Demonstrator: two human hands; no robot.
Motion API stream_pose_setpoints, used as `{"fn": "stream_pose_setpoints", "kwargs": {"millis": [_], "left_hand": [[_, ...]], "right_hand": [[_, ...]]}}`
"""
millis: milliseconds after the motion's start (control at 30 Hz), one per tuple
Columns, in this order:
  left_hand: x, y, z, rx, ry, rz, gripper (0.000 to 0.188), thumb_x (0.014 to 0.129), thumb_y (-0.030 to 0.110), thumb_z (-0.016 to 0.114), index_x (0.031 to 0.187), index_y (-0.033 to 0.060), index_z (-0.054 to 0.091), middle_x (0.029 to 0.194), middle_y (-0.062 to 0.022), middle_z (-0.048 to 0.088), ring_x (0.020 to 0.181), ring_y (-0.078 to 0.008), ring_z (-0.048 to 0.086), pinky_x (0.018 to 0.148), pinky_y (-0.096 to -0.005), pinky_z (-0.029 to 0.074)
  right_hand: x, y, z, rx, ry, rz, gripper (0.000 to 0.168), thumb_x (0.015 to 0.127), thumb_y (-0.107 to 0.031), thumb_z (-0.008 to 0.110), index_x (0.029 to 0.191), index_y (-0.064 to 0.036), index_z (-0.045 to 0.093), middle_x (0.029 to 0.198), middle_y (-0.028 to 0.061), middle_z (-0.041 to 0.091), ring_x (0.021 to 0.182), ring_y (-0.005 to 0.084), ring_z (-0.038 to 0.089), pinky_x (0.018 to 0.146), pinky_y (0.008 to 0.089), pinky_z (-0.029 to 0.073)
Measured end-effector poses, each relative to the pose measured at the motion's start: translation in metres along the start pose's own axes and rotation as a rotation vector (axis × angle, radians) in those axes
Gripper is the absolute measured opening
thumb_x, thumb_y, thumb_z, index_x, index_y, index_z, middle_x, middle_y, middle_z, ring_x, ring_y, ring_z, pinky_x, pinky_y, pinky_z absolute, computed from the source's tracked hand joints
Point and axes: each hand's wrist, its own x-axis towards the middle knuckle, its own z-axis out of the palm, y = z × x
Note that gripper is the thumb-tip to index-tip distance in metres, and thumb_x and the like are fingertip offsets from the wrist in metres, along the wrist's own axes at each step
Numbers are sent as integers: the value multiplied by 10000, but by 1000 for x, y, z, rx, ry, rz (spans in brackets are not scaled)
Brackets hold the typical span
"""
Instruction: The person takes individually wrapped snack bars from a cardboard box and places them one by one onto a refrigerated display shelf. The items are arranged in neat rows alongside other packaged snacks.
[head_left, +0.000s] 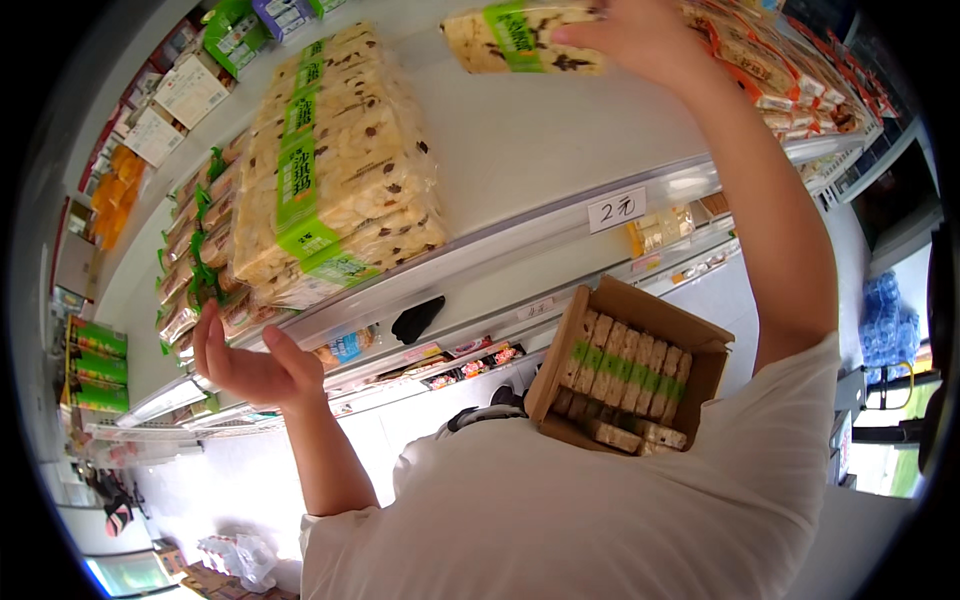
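Observation:
My right hand (630, 37) grips one end of a clear-wrapped sachima cake (517, 37) with a green band, at the back of the white shelf (510, 135). Part of that hand is cut off by the top edge of the picture. Left of it, similar wrapped sachima (337, 165) are stacked in a long row that reaches the shelf's front edge. My left hand (259, 364) is held palm up, thumb apart from the fingers and nothing in it. It is nearest to several wrapped bread rolls (214, 232) with green-ended packaging, beside the stack.
An open cardboard box (559, 360) of more sachima is below the shelf, close to my body. Orange-wrapped packs (757, 67) lie at the right. A handwritten price tag (616, 211) is on the shelf edge. Lower shelves hold a black object (418, 319) and small packets (472, 367).

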Motion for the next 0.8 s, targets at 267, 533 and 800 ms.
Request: {"fn": "stream_pose_setpoints", "kwargs": {"millis": [267,533,800], "left_hand": [[6,0,26,-64,44,-12,631,1070,413,541,1436,-74,374,1449,-272,461,1349,-407,507,1161,-540,425],[-11,-9,19,6,22,56,690,1034,483,485,1444,-67,415,1454,-286,451,1351,-397,494,1148,-541,451],[-9,-5,17,41,29,75,695,1042,495,490,1443,-69,422,1436,-283,475,1314,-395,530,1124,-529,463]], "right_hand": [[128,63,77,-314,-34,-367,316,729,-192,857,895,-27,646,866,211,704,843,370,713,709,474,540],[128,90,110,-298,-32,-620,239,761,-203,818,826,-38,657,895,196,693,910,410,675,801,503,550],[115,87,128,-402,116,-697,189,853,-193,751,924,-30,687,959,193,692,989,413,660,890,512,554]]}}
